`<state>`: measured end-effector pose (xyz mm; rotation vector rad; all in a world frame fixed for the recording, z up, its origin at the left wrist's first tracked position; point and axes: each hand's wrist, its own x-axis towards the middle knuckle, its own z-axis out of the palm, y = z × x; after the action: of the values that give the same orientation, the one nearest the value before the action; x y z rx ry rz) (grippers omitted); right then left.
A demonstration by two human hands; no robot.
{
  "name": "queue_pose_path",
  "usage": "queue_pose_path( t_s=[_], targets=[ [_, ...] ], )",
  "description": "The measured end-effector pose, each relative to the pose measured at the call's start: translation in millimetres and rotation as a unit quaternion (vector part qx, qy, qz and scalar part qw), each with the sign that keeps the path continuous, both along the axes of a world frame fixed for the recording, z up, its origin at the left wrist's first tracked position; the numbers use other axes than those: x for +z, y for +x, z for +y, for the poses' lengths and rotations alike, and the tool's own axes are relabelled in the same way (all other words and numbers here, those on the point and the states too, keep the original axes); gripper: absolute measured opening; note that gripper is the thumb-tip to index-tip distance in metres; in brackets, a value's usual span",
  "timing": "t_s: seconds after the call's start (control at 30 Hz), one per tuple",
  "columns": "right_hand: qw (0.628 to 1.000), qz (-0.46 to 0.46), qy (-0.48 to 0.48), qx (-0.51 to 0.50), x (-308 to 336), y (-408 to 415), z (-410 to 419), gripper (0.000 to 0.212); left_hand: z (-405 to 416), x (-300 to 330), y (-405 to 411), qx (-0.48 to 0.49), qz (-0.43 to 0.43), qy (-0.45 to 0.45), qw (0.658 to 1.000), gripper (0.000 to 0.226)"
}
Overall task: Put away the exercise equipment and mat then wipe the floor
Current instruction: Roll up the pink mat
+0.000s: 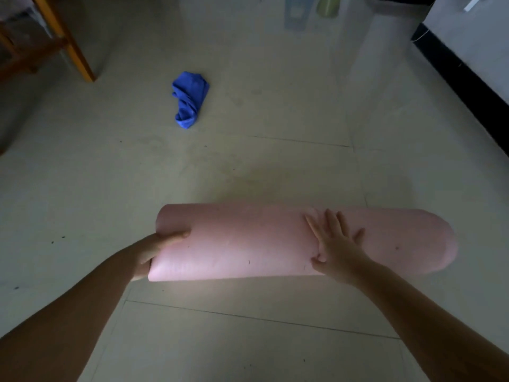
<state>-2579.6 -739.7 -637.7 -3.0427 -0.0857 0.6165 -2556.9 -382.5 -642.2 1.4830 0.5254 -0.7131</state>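
A pink exercise mat (248, 244), rolled into a thick cylinder, lies crosswise on the pale tiled floor (248, 166) in front of me. My left hand (157, 250) grips the roll's left end, thumb on top and fingers tucked around the end. My right hand (334, 244) lies flat on top of the roll right of its middle, fingers spread. A crumpled blue cloth (189, 99) lies on the floor farther away, left of centre.
A wooden furniture leg (73, 48) stands at the far left. Along the right runs a white wall with a black baseboard (462, 86). A pale blue container (296, 12) and a green bottle (327, 5) stand at the far edge.
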Motion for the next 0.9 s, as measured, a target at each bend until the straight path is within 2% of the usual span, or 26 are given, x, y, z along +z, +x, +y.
queue_pose_path(
  t_s=[0.1, 0.13, 0.2, 0.27, 0.37, 0.43, 0.5, 0.53, 0.6, 0.67, 0.73, 0.8, 0.83, 0.9],
  targets=[
    [1.0, -0.009, -0.001, -0.013, 13, -14, 3, 0.09, -8, 24, -10, 0.003, -0.039, -0.003, 0.999, 0.096],
    [1.0, -0.012, 0.011, -0.026, 23, -19, 2, 0.089, -14, 43, -11, -0.013, -0.057, 0.003, 0.998, 0.093],
    [0.994, -0.027, 0.072, -0.079, 55, -29, -1, 0.085, -33, 99, -11, -0.062, -0.104, 0.014, 0.993, 0.072],
    [0.98, -0.035, 0.144, -0.132, 100, -38, -7, 0.076, -55, 161, -7, -0.092, -0.158, 0.03, 0.983, 0.063],
    [0.959, -0.03, 0.21, -0.187, 181, -43, -15, 0.064, -94, 260, -8, -0.159, -0.223, 0.108, 0.956, 0.044],
    [0.943, -0.019, 0.257, -0.21, 236, -45, -19, 0.06, -120, 325, -14, -0.238, -0.291, 0.215, 0.901, 0.041],
    [0.907, -0.004, 0.335, -0.256, 290, -48, -21, 0.055, -146, 385, -27, -0.337, -0.379, 0.303, 0.807, 0.05],
    [0.879, 0.002, 0.379, -0.291, 313, -51, -21, 0.045, -159, 410, -36, -0.387, -0.421, 0.331, 0.75, 0.049],
    [0.798, 0.016, 0.484, -0.358, 353, -61, -20, 0.022, -178, 443, -55, -0.464, -0.488, 0.356, 0.647, 0.039],
    [0.714, 0.041, 0.564, -0.412, 388, -73, -19, 0.027, -189, 460, -75, -0.514, -0.514, 0.374, 0.576, 0.033],
    [0.675, 0.046, 0.582, -0.45, 407, -84, -20, 0.022, -193, 459, -97, -0.565, -0.504, 0.386, 0.526, 0.031],
    [0.672, 0.052, 0.581, -0.456, 419, -97, -13, 0.025, -187, 445, -120, -0.599, -0.497, 0.402, 0.481, 0.032],
    [0.7, 0.049, 0.565, -0.434, 422, -103, -9, 0.032, -182, 438, -130, -0.601, -0.497, 0.408, 0.475, 0.033],
    [0.781, 0.027, 0.523, -0.341, 425, -114, 3, 0.043, -171, 425, -144, -0.569, -0.533, 0.411, 0.473, 0.021]
  ],
)
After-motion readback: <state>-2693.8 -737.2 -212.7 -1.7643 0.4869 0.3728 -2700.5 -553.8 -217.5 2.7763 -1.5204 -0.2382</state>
